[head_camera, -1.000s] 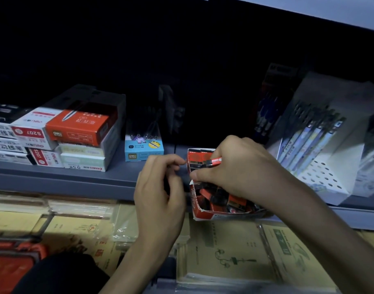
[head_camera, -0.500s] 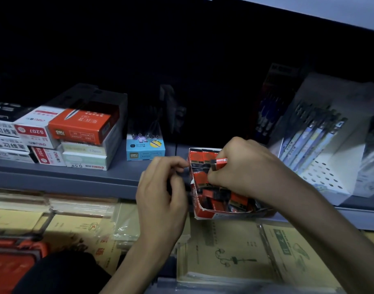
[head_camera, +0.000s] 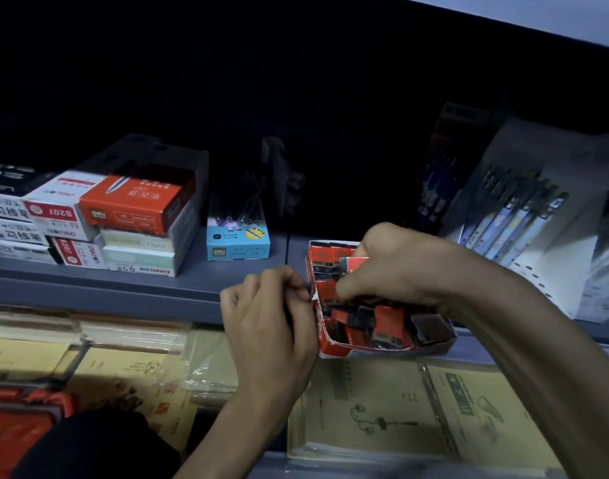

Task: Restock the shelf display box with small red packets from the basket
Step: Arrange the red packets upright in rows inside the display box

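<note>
My left hand (head_camera: pixel 268 326) has closed the small gap to the box (head_camera: pixel 348 350), and its grip now pinches the rim of the left wall, steadying it. My right hand (head_camera: pixel 399 267) has slid slightly deeper over the box with its packet. Nearest me, low on the left, the orange basket (head_camera: pixel 16 426) sits well apart from both hands. Above the wrapped notebooks (head_camera: pixel 365 409), the box stands at the front edge of the shelf (head_camera: pixel 123 288), already crowded with red-and-black packets lying loose and askew. My right grip is clamped on one red packet (head_camera: pixel 356 262), held over the rear left corner and not yet let go. I judge the box is braced so this packet can be pressed in. Room looks tight, so it may need wedging. Farther back the shelf is too dark to read.
</note>
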The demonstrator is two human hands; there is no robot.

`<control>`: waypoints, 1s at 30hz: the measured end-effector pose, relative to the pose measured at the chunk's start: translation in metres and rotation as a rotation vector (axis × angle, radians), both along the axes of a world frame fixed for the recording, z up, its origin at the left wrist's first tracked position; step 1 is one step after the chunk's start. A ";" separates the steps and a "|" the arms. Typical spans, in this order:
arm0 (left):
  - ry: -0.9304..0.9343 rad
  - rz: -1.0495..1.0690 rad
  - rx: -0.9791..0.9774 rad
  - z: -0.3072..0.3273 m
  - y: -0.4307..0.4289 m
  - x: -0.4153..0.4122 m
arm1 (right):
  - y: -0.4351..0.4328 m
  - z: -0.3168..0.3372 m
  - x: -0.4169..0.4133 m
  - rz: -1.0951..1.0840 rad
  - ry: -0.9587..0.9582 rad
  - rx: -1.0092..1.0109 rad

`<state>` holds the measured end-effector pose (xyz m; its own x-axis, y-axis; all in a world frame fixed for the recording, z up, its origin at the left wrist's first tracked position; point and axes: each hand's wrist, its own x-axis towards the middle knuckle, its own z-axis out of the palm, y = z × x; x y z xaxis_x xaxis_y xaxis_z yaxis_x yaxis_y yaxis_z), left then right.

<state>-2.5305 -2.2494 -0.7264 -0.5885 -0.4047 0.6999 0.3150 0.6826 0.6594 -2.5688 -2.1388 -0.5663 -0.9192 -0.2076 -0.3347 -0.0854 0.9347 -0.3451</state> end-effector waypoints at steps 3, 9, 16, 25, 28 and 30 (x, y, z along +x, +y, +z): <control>0.021 -0.009 0.047 -0.001 0.001 -0.001 | 0.001 -0.003 -0.003 -0.004 -0.085 -0.089; 0.003 -0.015 0.053 0.000 0.000 0.000 | 0.005 -0.002 -0.003 -0.001 -0.153 -0.133; -0.009 -0.057 0.040 0.004 -0.002 0.004 | 0.013 0.015 0.004 0.053 -0.114 -0.118; 0.017 -0.070 0.082 0.009 0.000 0.006 | 0.035 0.012 0.002 0.078 -0.045 -0.365; 0.033 -0.072 0.091 0.009 0.000 0.005 | 0.034 0.010 0.000 0.050 0.022 -0.411; 0.033 -0.075 0.096 0.010 0.000 0.005 | 0.031 0.007 -0.003 0.005 0.038 -0.403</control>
<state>-2.5251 -2.2498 -0.7168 -0.5970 -0.4262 0.6797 0.3852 0.5909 0.7089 -2.5717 -2.1074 -0.5598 -0.9280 -0.3195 -0.1917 -0.1088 0.7245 -0.6806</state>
